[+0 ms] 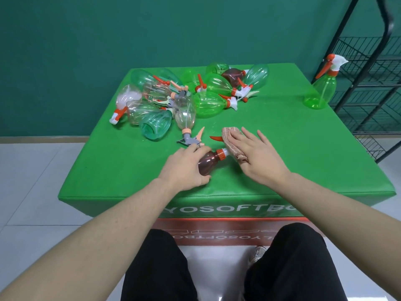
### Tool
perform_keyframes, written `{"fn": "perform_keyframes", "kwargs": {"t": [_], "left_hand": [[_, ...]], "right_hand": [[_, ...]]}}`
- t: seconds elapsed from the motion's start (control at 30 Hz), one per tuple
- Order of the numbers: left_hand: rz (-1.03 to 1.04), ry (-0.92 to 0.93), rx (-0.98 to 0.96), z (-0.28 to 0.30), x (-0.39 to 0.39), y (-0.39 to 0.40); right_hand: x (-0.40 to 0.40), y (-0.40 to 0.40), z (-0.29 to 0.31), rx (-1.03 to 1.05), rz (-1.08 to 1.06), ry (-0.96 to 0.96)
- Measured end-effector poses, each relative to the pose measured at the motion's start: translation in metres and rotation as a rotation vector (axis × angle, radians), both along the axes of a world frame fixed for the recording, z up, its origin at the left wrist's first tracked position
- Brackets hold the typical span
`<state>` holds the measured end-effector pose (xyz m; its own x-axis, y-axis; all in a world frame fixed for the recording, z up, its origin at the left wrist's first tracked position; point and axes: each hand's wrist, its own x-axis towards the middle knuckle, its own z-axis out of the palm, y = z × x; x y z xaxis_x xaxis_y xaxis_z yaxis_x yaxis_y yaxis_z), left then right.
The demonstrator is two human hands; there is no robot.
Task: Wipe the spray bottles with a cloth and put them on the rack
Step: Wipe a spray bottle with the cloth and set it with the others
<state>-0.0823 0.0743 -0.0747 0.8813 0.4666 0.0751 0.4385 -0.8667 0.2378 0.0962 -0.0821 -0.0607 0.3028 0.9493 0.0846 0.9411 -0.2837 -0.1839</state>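
Observation:
A brown spray bottle (209, 162) with an orange collar lies on its side near the front of the green table (282, 148). My left hand (184, 168) grips its body. My right hand (260, 156) lies flat with straight fingers on a pinkish cloth (231, 139) that covers the bottle's spray head; the orange trigger tip pokes out to the left. A pile of several green, clear and brown spray bottles (191, 94) lies at the back of the table. One green bottle (322, 88) stands upright at the table's right edge, beside the black wire rack (368, 83).
A clear bottle with a grey sprayer (185, 118) lies just beyond my left hand. The rack stands on the floor to the right of the table. My knees are at the table's front edge. A green wall is behind.

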Motion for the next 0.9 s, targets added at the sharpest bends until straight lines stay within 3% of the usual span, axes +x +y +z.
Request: {"fn": "perform_keyframes", "kwargs": {"t": [0.47,0.9], "left_hand": [[0.001,-0.065,-0.012,-0.007,0.003,0.005],[0.005,-0.095,0.024,-0.013,0.002,0.005]], "right_hand": [[-0.006,-0.019,-0.014,-0.167,0.168,-0.281],[0.010,0.035,0.003,-0.180,0.048,-0.080]]}}
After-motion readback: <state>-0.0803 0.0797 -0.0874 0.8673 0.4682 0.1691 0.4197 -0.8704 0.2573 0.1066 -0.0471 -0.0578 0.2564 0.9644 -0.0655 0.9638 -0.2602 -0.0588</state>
